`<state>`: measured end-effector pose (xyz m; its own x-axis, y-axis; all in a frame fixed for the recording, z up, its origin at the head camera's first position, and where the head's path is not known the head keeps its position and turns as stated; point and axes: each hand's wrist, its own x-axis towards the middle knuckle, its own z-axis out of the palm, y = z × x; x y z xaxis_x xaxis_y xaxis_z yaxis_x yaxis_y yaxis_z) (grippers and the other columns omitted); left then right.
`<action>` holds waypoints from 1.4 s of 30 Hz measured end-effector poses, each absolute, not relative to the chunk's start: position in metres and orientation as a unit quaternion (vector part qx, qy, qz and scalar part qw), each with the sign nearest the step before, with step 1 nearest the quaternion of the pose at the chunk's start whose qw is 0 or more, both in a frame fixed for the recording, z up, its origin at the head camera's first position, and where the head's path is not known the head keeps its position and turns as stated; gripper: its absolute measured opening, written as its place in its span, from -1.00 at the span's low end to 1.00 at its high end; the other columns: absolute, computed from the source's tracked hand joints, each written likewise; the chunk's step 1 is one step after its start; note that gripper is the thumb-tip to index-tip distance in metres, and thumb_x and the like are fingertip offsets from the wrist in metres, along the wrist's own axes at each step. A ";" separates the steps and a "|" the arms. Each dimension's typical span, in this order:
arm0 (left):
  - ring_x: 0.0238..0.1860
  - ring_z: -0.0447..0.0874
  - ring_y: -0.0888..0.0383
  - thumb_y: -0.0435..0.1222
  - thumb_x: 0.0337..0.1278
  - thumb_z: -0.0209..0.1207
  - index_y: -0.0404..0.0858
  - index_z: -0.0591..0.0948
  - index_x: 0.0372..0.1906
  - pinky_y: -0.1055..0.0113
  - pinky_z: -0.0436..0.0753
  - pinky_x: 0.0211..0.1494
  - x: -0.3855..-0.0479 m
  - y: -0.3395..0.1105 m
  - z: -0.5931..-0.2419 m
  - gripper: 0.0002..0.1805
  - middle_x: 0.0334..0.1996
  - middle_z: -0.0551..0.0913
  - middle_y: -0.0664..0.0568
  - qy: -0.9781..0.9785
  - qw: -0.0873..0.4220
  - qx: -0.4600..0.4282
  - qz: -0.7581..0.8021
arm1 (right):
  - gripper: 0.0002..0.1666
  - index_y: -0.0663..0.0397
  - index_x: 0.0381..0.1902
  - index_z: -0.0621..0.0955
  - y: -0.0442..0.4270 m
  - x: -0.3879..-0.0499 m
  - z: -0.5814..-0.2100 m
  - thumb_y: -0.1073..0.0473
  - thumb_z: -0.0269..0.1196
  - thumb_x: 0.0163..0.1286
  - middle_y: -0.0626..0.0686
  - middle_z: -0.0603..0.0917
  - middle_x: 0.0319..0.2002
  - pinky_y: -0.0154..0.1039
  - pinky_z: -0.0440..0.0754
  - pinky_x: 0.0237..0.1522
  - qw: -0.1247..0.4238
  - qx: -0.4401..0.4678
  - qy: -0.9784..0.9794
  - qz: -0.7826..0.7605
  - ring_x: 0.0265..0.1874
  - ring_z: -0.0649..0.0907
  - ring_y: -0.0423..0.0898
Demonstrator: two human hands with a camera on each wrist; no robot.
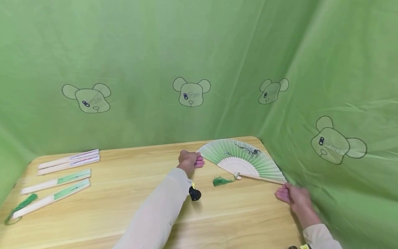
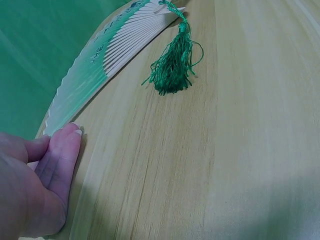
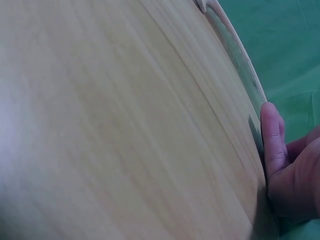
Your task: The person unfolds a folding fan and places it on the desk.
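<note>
A green and white folding fan (image 1: pixel 240 157) lies spread at the back right of the wooden table, its pivot toward me. Dark branch-like marks show on its leaf. Its green tassel (image 2: pixel 172 67) rests on the wood beside the pivot. My left hand (image 1: pixel 189 162) pinches the fan's left end between thumb and fingers. At the opposite end, near the table's right edge, my right hand (image 1: pixel 295 197) pinches the other outer rib. In the right wrist view the fan shows only edge-on, past the fingertips of the right hand (image 3: pixel 287 160).
Several folded fans lie at the table's left: a green one with a tassel (image 1: pixel 56 197), another green one (image 1: pixel 57 181), and purple-patterned ones (image 1: pixel 69 163) behind. Green cloth (image 1: pixel 140 69) with bear-head drawings stands close behind and right of the table (image 1: pixel 124 200).
</note>
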<state>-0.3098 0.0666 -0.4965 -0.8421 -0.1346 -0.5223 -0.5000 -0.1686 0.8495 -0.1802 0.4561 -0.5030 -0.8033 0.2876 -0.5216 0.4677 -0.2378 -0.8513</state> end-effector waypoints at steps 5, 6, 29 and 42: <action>-0.55 0.84 0.07 -0.44 0.31 0.31 -0.49 0.69 -0.08 0.26 0.87 -0.38 -0.312 0.068 -0.499 -0.82 -0.28 0.83 -0.28 0.634 0.128 -0.249 0.721 | -0.60 0.05 -0.40 0.61 0.457 -0.180 -0.504 0.18 -0.01 0.68 0.01 0.77 -0.56 -0.24 0.89 -0.22 0.056 0.313 0.618 -0.719 -0.52 0.82 -0.13; -0.56 0.84 0.08 -0.44 0.31 0.31 -0.49 0.69 -0.08 0.26 0.87 -0.38 -0.311 0.068 -0.499 -0.82 -0.28 0.83 -0.29 0.633 0.127 -0.249 0.722 | -0.60 0.05 -0.40 0.61 0.457 -0.180 -0.505 0.17 -0.01 0.68 0.01 0.77 -0.56 -0.25 0.89 -0.22 0.054 0.313 0.619 -0.718 -0.52 0.82 -0.13; -0.27 0.90 -0.03 -0.44 0.35 0.28 -0.50 0.71 -0.06 0.21 0.89 -0.09 -0.289 0.045 -0.484 -0.81 -0.18 0.82 -0.32 0.690 0.186 -0.151 0.683 | -0.70 0.08 -0.34 0.62 0.451 -0.178 -0.506 0.11 0.13 0.63 -0.01 0.76 -0.56 -0.21 0.89 -0.27 0.029 0.313 0.654 -0.688 -0.54 0.81 -0.14; -0.32 0.84 -0.07 -0.42 0.32 0.28 -0.42 0.61 -0.07 0.15 0.90 -0.11 -0.252 -0.010 -0.470 -0.83 -0.15 0.75 -0.24 0.795 0.241 0.005 0.557 | -0.56 0.46 0.19 0.44 0.450 -0.174 -0.515 0.12 0.04 0.68 -0.05 0.78 -0.48 -0.23 0.89 -0.17 0.026 0.256 0.708 -0.657 -0.45 0.83 -0.16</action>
<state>-0.2525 -0.0101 -0.4695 -0.8838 0.2766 -0.3774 -0.2600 0.3802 0.8876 -0.1736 0.4503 -0.5151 -0.8680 0.3283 -0.3727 0.3962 0.0052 -0.9182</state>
